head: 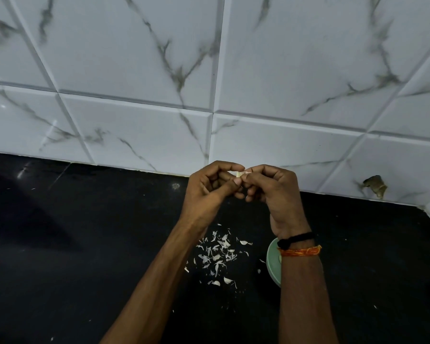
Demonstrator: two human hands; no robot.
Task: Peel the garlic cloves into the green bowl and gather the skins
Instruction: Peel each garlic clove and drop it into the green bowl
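Observation:
Both hands are raised above the black counter, fingertips meeting around one pale garlic clove (240, 174). My left hand (209, 192) pinches the clove between thumb and forefinger. My right hand (273, 192) pinches its other end, where a bit of skin shows. Below the hands, a scatter of white garlic skins (217, 255) lies on the counter. The green bowl (273, 261) sits to the right of the skins, mostly hidden behind my right forearm; its contents are not visible.
The black counter (85, 244) runs back to a white marble-patterned tiled wall (209, 83). A chipped hole (374, 186) marks the tile at the right. A few stray skin flecks lie further out on the counter.

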